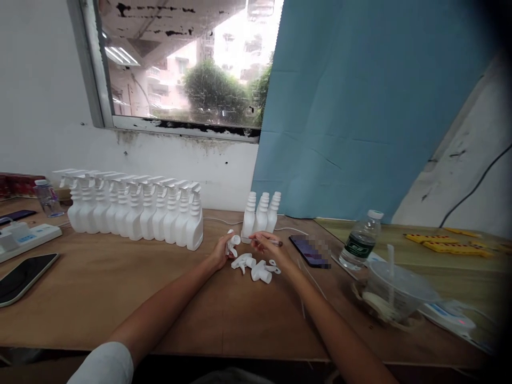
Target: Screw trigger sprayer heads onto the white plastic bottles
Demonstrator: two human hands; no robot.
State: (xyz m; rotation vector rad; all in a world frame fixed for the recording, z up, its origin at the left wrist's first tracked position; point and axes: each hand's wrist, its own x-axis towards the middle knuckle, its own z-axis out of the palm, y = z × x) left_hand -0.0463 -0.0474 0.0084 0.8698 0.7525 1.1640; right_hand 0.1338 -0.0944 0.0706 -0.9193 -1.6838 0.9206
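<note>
At the table's middle, the left hand (221, 253) is closing round a white plastic trigger spray head (232, 245), while the right hand (269, 246) is pinching a thin dip tube (267, 241) (loose heads (256, 266) lying just near). Better keeping the tube lined up with the head's socket.

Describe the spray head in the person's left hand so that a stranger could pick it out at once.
Start at the wooden table under the window and find the three capless white bottles. Just in front, the left hand holds a white spray head. Unlike the loose heads lying beside it on the table, it is lifted in the fingers.
</note>
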